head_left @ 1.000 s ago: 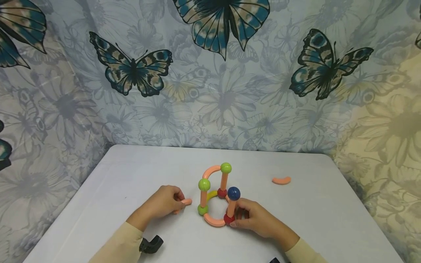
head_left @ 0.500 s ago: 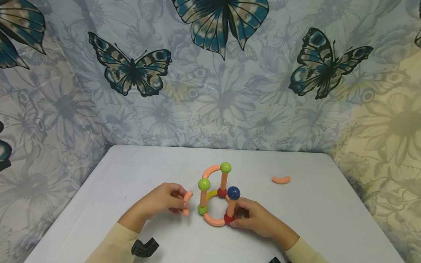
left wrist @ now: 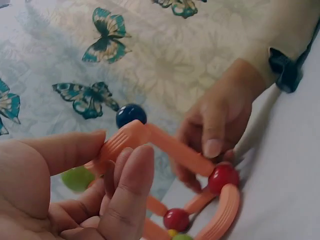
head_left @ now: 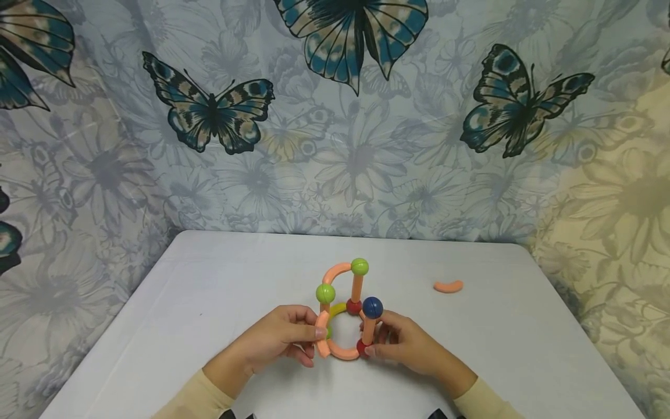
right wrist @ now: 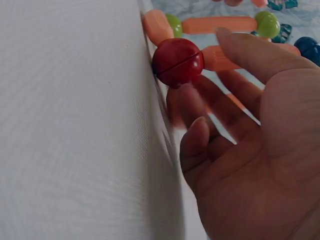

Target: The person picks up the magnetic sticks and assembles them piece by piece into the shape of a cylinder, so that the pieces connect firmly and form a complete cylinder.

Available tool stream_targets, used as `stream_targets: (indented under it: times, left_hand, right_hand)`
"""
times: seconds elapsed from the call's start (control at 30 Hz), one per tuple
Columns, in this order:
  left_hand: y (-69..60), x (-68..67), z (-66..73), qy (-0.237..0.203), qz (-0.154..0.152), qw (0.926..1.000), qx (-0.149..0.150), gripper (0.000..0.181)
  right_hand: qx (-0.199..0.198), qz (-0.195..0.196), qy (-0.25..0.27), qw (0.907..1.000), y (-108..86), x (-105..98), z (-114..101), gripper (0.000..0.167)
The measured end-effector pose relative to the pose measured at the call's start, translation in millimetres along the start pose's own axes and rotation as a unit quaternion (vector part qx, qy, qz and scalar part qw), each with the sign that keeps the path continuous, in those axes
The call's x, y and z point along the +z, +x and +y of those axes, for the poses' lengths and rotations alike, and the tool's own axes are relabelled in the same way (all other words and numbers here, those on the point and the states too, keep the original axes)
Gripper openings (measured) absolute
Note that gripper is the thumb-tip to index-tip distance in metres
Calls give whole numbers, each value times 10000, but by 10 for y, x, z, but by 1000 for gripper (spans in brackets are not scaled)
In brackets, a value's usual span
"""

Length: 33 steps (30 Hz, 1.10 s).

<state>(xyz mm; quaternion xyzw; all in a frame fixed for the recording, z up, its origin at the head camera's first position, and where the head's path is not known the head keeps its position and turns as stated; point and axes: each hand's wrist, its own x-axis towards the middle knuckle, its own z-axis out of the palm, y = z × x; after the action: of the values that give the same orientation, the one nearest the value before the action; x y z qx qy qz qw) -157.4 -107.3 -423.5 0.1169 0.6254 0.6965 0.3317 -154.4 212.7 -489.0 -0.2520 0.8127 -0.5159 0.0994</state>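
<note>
A ball-and-stick toy structure [head_left: 343, 353] stands on the table, with a ring base of curved sticks and three uprights. Lime balls [head_left: 325, 293] top two uprights, joined by a curved stick; a blue ball [head_left: 373, 308] caps the third. My left hand [head_left: 272, 340] pinches a loose curved orange stick [left wrist: 122, 142] between thumb and fingers, in front of the left upright in the head view. My right hand [head_left: 410, 347] holds the structure at its front-right corner, thumb and fingers about the orange upright [head_left: 369, 330] and red ball [right wrist: 178, 62]. The lower lime ball is mostly hidden.
Another curved orange stick [head_left: 448, 287] lies alone toward the back right of the white table [head_left: 251, 256]. Behind the table hangs a butterfly-patterned cloth [head_left: 361, 163]. Black wrist devices show at the bottom edge of the head view.
My left hand has lifted the curved orange stick, turned it upright and carried it right, to the structure's left side. My right hand and the structure have stayed put.
</note>
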Motion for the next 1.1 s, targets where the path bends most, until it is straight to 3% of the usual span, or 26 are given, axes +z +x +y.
stream_targets:
  times: [0.43, 0.6, 0.77, 0.93, 1.1]
  left_hand:
    - [85, 204, -64, -788, 87, 9968, 102, 18]
    - [88, 249, -74, -958, 149, 9952, 148, 19]
    - [96, 272, -87, -1042, -26, 9942, 271, 26]
    - [101, 293, -100, -1076, -199, 9934, 335, 30]
    - [58, 269, -85, -625, -73, 9976, 298, 26]
  right_hand:
    - [-737, 596, 369, 9948, 0, 33, -116, 31]
    - [-956, 530, 634, 9920, 8, 57, -159, 24]
    - [-998, 443, 720, 9914, 14, 68, -168, 20]
    - [-1027, 422, 716, 9912, 9, 69, -178, 27]
    - [-1054, 397, 701, 9912, 12, 75, -173, 27]
